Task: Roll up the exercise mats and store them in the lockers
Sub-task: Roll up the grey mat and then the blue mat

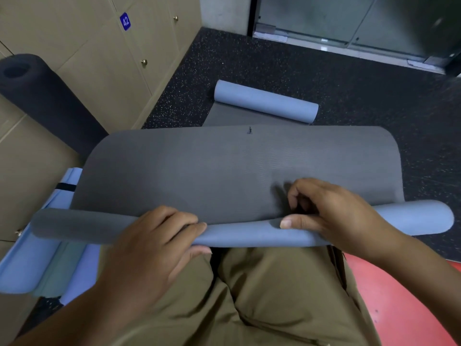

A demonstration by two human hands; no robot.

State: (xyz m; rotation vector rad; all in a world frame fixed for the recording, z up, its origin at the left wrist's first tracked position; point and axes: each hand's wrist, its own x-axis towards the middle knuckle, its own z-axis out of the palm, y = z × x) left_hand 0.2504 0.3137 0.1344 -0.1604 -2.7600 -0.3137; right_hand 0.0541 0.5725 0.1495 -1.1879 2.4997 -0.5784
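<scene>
Lockers [104,58] stand far left. We note the left hand [154,245] curled over the grey mat [224,166], at its rolled near edge; right hand [331,216] pinches that roll just beside.

Two hands, left [159,236] and right [331,216], four mats seen, one grey [224,171], one half-rolled [264,101], one black roll [37,91], one strapped blue bundle [37,265], one locker tag [125,21], three knobs counted.
</scene>
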